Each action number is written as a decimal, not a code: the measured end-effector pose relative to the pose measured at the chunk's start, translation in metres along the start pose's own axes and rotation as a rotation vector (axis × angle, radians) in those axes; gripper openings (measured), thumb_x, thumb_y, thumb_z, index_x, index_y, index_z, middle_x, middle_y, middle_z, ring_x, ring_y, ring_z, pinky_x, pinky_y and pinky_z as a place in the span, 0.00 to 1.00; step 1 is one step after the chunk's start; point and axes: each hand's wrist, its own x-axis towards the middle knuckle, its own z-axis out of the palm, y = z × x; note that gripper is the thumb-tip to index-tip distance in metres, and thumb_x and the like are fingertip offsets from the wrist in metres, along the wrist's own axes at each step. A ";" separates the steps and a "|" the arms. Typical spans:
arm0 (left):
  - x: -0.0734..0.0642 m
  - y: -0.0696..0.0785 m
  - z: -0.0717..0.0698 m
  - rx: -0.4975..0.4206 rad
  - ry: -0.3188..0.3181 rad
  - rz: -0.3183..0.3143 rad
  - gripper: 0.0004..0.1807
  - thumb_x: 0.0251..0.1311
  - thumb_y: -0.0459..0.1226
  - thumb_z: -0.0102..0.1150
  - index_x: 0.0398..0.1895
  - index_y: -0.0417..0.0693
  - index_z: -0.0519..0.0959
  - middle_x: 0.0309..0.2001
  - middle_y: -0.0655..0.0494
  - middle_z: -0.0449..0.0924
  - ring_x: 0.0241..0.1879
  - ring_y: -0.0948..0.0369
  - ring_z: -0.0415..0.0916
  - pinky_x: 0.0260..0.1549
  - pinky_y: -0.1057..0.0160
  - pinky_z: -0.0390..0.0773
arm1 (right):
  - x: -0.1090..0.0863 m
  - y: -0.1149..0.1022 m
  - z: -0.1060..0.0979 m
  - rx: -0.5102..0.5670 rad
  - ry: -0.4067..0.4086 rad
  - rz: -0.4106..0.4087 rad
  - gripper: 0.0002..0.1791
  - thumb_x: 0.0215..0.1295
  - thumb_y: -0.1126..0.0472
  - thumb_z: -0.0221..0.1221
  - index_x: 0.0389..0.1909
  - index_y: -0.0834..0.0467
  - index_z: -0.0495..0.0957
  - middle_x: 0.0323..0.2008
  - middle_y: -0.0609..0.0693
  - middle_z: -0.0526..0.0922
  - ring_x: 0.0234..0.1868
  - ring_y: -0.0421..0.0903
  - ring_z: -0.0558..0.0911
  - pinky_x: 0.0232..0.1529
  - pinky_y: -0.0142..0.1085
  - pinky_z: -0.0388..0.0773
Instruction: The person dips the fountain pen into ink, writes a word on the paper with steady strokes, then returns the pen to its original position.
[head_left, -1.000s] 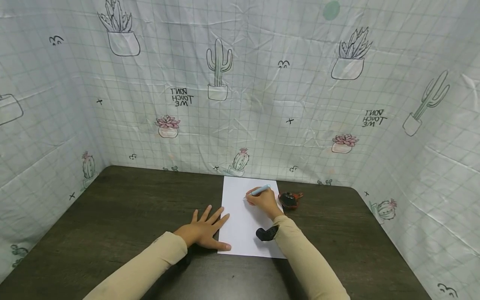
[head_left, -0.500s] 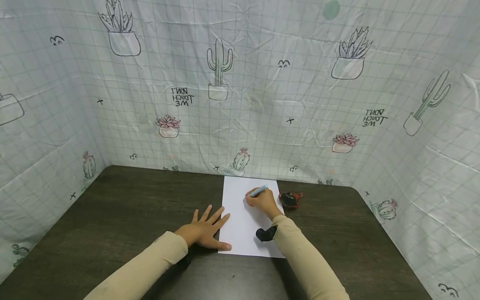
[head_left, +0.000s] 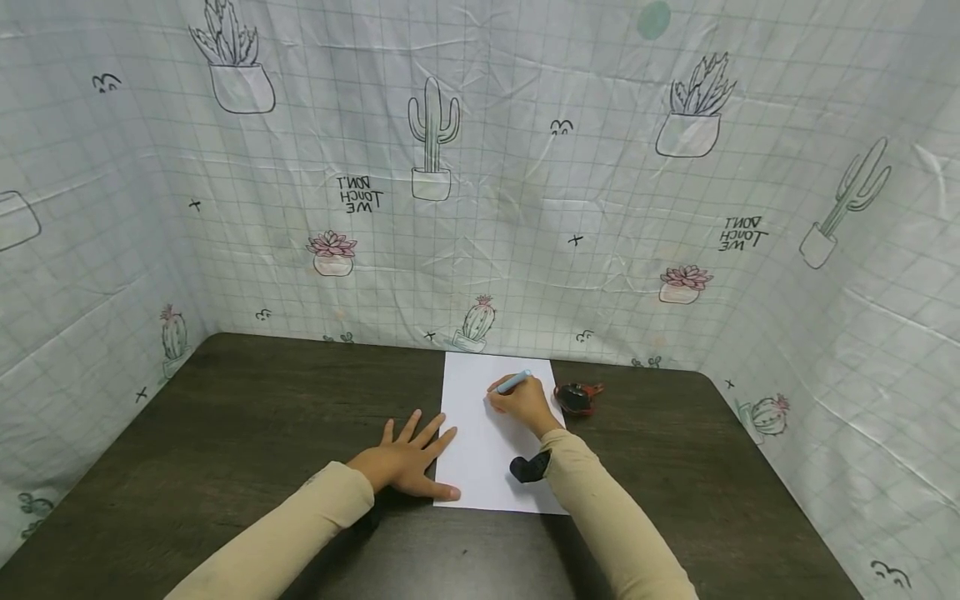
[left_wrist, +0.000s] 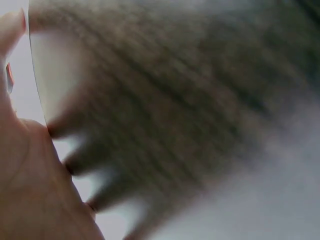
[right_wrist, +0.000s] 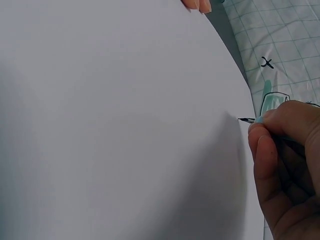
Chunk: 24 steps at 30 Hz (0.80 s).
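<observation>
"Across the white sheet of paper [head_left: 468,462], right of its middle and toward its far end, here's the right hand [head_left: 522,403], and it has a light-blue pen [head_left: 513,382]!"

"What's the grip like?"

"Clamped on the pen, thumb and fingertips together round the barrel near the point. The right wrist view shows a dark, slender nib [right_wrist: 246,120] at the sheet's surface; whether it touches, that view can't settle."

"And the left hand [head_left: 402,465]?"

"Over on the sheet's left edge, palm down, fingers spread well apart, pinching nothing. The thumb lies across the near left corner, the index fingertip is over the left edge, and the other fingers reach onto the dark wooden table [head_left: 300,392] beside it."

"Anything beyond the sheet?"

"Just beside its right edge, toward the far end, a red-and-black object [head_left: 576,398], too small to name. Over the sheet's near right part hangs a black device [head_left: 528,468] at the right wrist, by the beige sleeve [head_left: 615,517]. Behind the far edge rises a cactus-print cloth [head_left: 510,275], gridded and wrinkled."
</observation>
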 end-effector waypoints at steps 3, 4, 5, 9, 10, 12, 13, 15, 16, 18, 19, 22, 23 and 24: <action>0.002 -0.001 0.000 0.011 0.000 -0.003 0.61 0.39 0.82 0.42 0.77 0.71 0.40 0.77 0.62 0.28 0.75 0.46 0.23 0.65 0.32 0.30 | 0.000 0.001 -0.001 -0.012 0.004 0.006 0.03 0.54 0.66 0.65 0.28 0.58 0.87 0.15 0.46 0.82 0.17 0.38 0.76 0.20 0.29 0.66; 0.002 -0.001 0.000 0.014 -0.002 -0.005 0.61 0.39 0.82 0.42 0.77 0.71 0.40 0.77 0.62 0.29 0.75 0.46 0.23 0.65 0.32 0.30 | 0.000 0.001 -0.002 -0.013 0.005 0.010 0.03 0.54 0.66 0.65 0.28 0.57 0.87 0.15 0.45 0.81 0.17 0.38 0.75 0.20 0.29 0.66; 0.002 0.000 -0.001 0.017 -0.003 -0.008 0.61 0.39 0.82 0.42 0.77 0.71 0.41 0.77 0.62 0.29 0.75 0.46 0.24 0.65 0.32 0.30 | 0.000 0.001 -0.002 -0.013 0.006 0.014 0.02 0.54 0.66 0.66 0.28 0.57 0.87 0.14 0.45 0.81 0.17 0.38 0.75 0.20 0.29 0.65; 0.003 0.001 -0.003 0.024 -0.007 -0.015 0.61 0.39 0.82 0.43 0.77 0.71 0.41 0.77 0.62 0.30 0.75 0.46 0.24 0.65 0.32 0.31 | 0.000 0.002 -0.005 -0.014 0.007 0.031 0.02 0.54 0.65 0.66 0.28 0.57 0.86 0.14 0.45 0.81 0.17 0.39 0.76 0.20 0.30 0.66; 0.003 0.001 -0.002 0.027 -0.010 -0.017 0.61 0.39 0.82 0.42 0.77 0.71 0.41 0.77 0.62 0.29 0.75 0.46 0.24 0.65 0.32 0.31 | 0.000 0.002 -0.006 -0.019 0.007 0.034 0.02 0.54 0.65 0.66 0.28 0.57 0.86 0.15 0.46 0.81 0.17 0.39 0.76 0.20 0.30 0.66; 0.003 0.001 -0.002 0.032 -0.013 -0.019 0.61 0.38 0.82 0.42 0.77 0.71 0.41 0.77 0.62 0.29 0.75 0.46 0.25 0.65 0.32 0.31 | -0.001 0.003 -0.007 -0.036 0.007 0.034 0.02 0.54 0.65 0.66 0.29 0.57 0.86 0.15 0.46 0.82 0.17 0.38 0.77 0.20 0.30 0.68; 0.003 0.001 -0.002 0.036 -0.013 -0.018 0.61 0.38 0.82 0.42 0.77 0.71 0.41 0.77 0.62 0.29 0.75 0.46 0.25 0.65 0.31 0.31 | -0.001 0.003 -0.008 -0.046 0.008 0.035 0.02 0.54 0.65 0.66 0.29 0.57 0.87 0.16 0.46 0.83 0.18 0.38 0.78 0.20 0.30 0.68; 0.004 0.001 0.000 0.036 -0.015 -0.019 0.61 0.38 0.82 0.42 0.77 0.71 0.40 0.77 0.62 0.29 0.75 0.46 0.24 0.65 0.31 0.31 | -0.002 0.003 -0.011 -0.058 0.010 0.041 0.02 0.54 0.65 0.66 0.28 0.57 0.87 0.17 0.46 0.83 0.18 0.38 0.79 0.20 0.30 0.69; 0.004 0.001 0.000 0.037 -0.014 -0.019 0.61 0.38 0.82 0.42 0.77 0.71 0.40 0.77 0.62 0.29 0.75 0.46 0.24 0.65 0.32 0.31 | -0.003 0.003 -0.012 -0.064 0.011 0.043 0.02 0.53 0.65 0.66 0.28 0.57 0.87 0.17 0.46 0.83 0.18 0.38 0.79 0.20 0.30 0.70; 0.004 0.001 0.001 0.034 -0.011 -0.018 0.61 0.38 0.82 0.42 0.77 0.71 0.40 0.77 0.62 0.29 0.75 0.46 0.24 0.65 0.32 0.31 | -0.003 0.003 -0.015 -0.069 0.015 0.044 0.02 0.53 0.65 0.65 0.28 0.57 0.87 0.16 0.47 0.83 0.18 0.38 0.78 0.20 0.30 0.69; 0.004 0.001 0.001 0.032 -0.010 -0.018 0.61 0.39 0.82 0.42 0.77 0.71 0.40 0.77 0.62 0.29 0.75 0.46 0.24 0.65 0.32 0.31 | -0.004 0.003 -0.016 -0.068 0.014 0.044 0.03 0.53 0.65 0.65 0.28 0.57 0.87 0.16 0.47 0.83 0.17 0.38 0.78 0.20 0.30 0.69; 0.003 0.001 -0.001 0.025 -0.013 -0.021 0.61 0.39 0.82 0.42 0.77 0.71 0.40 0.77 0.62 0.29 0.75 0.46 0.23 0.65 0.32 0.31 | -0.005 0.006 -0.020 -0.065 0.020 0.035 0.03 0.54 0.66 0.64 0.28 0.58 0.86 0.15 0.46 0.82 0.17 0.39 0.75 0.20 0.31 0.67; 0.003 0.002 -0.001 0.023 -0.015 -0.022 0.61 0.39 0.82 0.43 0.77 0.71 0.40 0.77 0.62 0.29 0.75 0.47 0.23 0.65 0.32 0.31 | -0.005 0.007 -0.021 -0.062 0.021 0.034 0.03 0.54 0.66 0.64 0.28 0.58 0.86 0.15 0.46 0.81 0.17 0.40 0.74 0.20 0.31 0.67; 0.002 0.002 -0.002 0.021 -0.015 -0.022 0.61 0.39 0.82 0.43 0.77 0.71 0.41 0.77 0.62 0.29 0.75 0.46 0.24 0.65 0.32 0.31 | -0.006 0.008 -0.022 -0.059 0.022 0.035 0.03 0.54 0.66 0.64 0.28 0.58 0.86 0.15 0.46 0.81 0.16 0.40 0.74 0.20 0.31 0.67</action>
